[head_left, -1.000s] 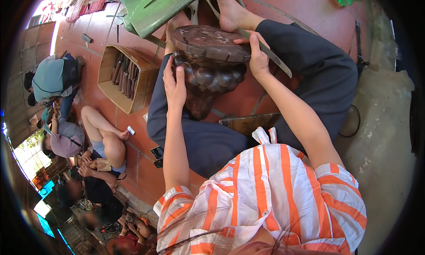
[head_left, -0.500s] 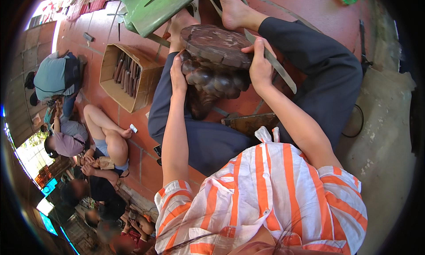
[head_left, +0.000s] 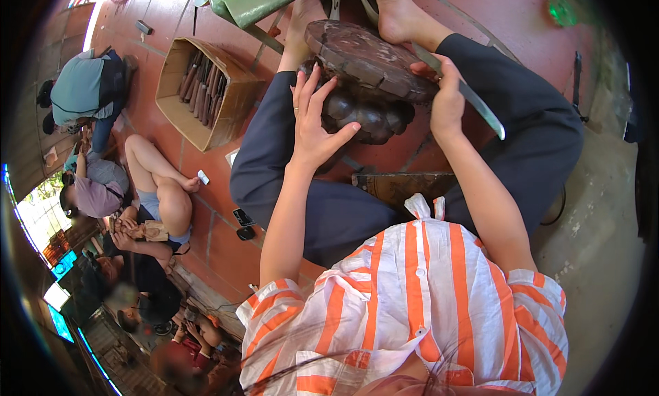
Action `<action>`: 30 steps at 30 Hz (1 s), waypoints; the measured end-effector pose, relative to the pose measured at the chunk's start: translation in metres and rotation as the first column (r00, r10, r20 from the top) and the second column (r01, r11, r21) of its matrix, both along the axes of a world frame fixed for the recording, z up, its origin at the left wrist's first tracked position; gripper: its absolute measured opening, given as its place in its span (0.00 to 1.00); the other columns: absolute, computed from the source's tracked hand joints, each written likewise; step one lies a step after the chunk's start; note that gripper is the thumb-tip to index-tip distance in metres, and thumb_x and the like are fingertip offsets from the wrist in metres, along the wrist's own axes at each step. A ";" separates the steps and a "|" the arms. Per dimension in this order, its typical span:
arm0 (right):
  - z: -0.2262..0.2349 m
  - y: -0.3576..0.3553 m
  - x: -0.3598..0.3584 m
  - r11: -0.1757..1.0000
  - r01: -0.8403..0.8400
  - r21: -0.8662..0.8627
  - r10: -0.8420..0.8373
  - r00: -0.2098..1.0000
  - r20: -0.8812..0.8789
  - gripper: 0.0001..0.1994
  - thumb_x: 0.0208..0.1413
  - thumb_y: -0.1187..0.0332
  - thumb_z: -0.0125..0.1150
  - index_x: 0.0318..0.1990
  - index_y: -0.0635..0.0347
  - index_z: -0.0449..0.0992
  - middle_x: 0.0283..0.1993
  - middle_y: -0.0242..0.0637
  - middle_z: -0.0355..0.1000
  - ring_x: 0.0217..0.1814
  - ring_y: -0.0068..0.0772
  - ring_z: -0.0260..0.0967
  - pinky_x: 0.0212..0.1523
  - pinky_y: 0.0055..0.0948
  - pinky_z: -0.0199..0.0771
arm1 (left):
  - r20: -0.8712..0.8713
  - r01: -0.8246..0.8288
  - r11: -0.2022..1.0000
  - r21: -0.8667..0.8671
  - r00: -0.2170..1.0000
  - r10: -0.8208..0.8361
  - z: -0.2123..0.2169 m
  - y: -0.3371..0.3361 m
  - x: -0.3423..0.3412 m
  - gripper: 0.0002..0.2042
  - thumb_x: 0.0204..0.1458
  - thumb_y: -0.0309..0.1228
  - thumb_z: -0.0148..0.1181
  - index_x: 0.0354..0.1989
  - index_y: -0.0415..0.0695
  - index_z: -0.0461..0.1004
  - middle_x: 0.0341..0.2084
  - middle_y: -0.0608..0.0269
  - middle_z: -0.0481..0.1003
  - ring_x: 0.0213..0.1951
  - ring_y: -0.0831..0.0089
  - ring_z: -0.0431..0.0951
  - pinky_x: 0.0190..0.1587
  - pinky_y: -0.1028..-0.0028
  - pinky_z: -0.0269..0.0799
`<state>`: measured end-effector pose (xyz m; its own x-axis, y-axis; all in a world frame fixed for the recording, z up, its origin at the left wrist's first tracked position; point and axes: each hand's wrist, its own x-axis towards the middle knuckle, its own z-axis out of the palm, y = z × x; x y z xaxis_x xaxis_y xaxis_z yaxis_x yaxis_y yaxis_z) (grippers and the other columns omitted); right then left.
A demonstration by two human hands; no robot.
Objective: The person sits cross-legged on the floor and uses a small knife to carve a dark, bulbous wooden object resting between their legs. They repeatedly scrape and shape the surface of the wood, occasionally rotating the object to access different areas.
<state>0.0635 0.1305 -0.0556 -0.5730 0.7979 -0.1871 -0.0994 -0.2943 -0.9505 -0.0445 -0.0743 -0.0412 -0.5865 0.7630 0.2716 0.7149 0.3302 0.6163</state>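
Between my legs stands a dark carved wood piece (head_left: pixel 367 114), with glossy rounded lumps below a rough, flat round slab (head_left: pixel 371 59). My left hand (head_left: pixel 316 118) is at its near left side, fingers spread and thumb stretched out over the lumps; whether the palm touches the wood is hard to tell. At the slab's right edge, my right hand (head_left: pixel 446 97) is closed around a long flat metal blade (head_left: pixel 484 111). That blade slants down to the right, past my knuckles. The fingertips of this hand lie beside the slab's rim.
An open cardboard box (head_left: pixel 237 114) full of wooden-handled tools stands on the red tiles at left. A green plastic chair (head_left: pixel 257 1) is ahead, a wooden block (head_left: pixel 405 186) near my lap, a phone (head_left: pixel 243 217) left of my knee. Several people sit or crouch at far left.
My left hand has loosened from the wood's side and spread its fingers. The slab sits more tilted, lower at its right. My right hand keeps the blade. The whole view has shifted slightly.
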 end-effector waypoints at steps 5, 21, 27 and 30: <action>0.035 0.012 0.026 0.962 -0.154 0.224 0.165 0.986 -0.031 0.14 0.64 0.66 0.41 0.37 0.66 0.71 0.31 0.33 0.72 0.29 0.19 0.66 0.33 0.20 0.66 | 0.040 -0.003 1.000 0.027 0.999 0.002 -0.008 -0.001 0.000 0.37 0.38 0.54 0.69 0.55 0.44 0.71 0.65 0.51 0.57 0.70 0.49 0.43 0.69 0.49 0.31; 0.005 -0.050 0.033 0.667 -0.405 0.625 0.478 0.876 0.058 0.08 0.46 0.76 0.68 0.36 0.64 0.81 0.37 0.38 0.79 0.47 0.39 0.75 0.48 0.33 0.73 | 0.041 -0.043 0.990 0.136 0.998 0.037 -0.022 0.002 0.002 0.38 0.36 0.64 0.65 0.49 0.47 0.75 0.61 0.56 0.62 0.68 0.52 0.47 0.68 0.49 0.31; -0.001 -0.058 0.034 0.775 -0.358 0.520 0.410 0.912 0.016 0.09 0.47 0.75 0.67 0.38 0.64 0.81 0.38 0.39 0.79 0.46 0.39 0.75 0.49 0.32 0.72 | 0.034 -0.085 0.984 0.158 0.996 0.081 -0.018 0.009 0.007 0.33 0.37 0.59 0.68 0.45 0.45 0.76 0.58 0.57 0.65 0.67 0.52 0.51 0.67 0.49 0.34; -0.005 -0.060 0.036 0.879 -0.330 0.345 0.347 0.938 0.015 0.09 0.50 0.75 0.66 0.40 0.64 0.81 0.40 0.41 0.79 0.47 0.37 0.75 0.49 0.30 0.72 | 0.043 -0.201 0.965 0.170 0.979 0.197 -0.014 0.020 0.017 0.29 0.36 0.55 0.72 0.40 0.44 0.76 0.56 0.58 0.67 0.66 0.52 0.53 0.67 0.52 0.38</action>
<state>0.0995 0.0707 -0.0603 -0.8209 0.5637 0.0909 -0.0972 0.0189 -0.9951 -0.0275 -0.0545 -0.0555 -0.7304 0.5729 0.3719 0.6286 0.3509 0.6940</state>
